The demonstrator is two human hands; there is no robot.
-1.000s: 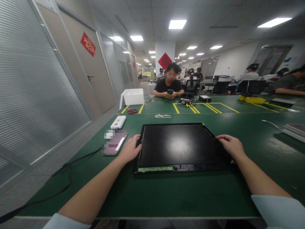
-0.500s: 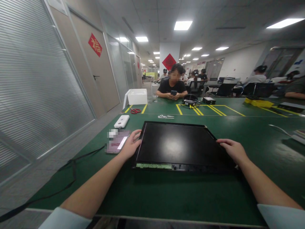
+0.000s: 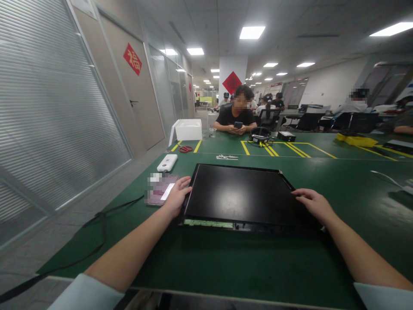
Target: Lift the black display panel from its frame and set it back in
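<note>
A black flat screen panel (image 3: pixel 238 193) lies in front of me on the green table (image 3: pixel 200 262), glossy side up. A green circuit strip (image 3: pixel 208 224) runs along the left part of its near edge. My left hand (image 3: pixel 177 196) is at the panel's left edge, thumb and fingers closed around that rim. At the right edge, my right hand (image 3: pixel 312 203) grips the border with its fingertips. The undersides of the fingers and of the panel are hidden.
Left of the panel lie a phone (image 3: pixel 161 189), a white power bank (image 3: pixel 167 162) and a black strap (image 3: pixel 105 226). Farther back are red scissors (image 3: pixel 186 149), small white pieces (image 3: pixel 226 157), a white box (image 3: pixel 189 130) and a headset (image 3: pixel 260 136). A person (image 3: pixel 237 114) sits opposite with a phone.
The view has shifted slightly, so the scene sits a little farther right. My right fingers have moved slightly on the panel's edge. The panel stays nearly where it was.
</note>
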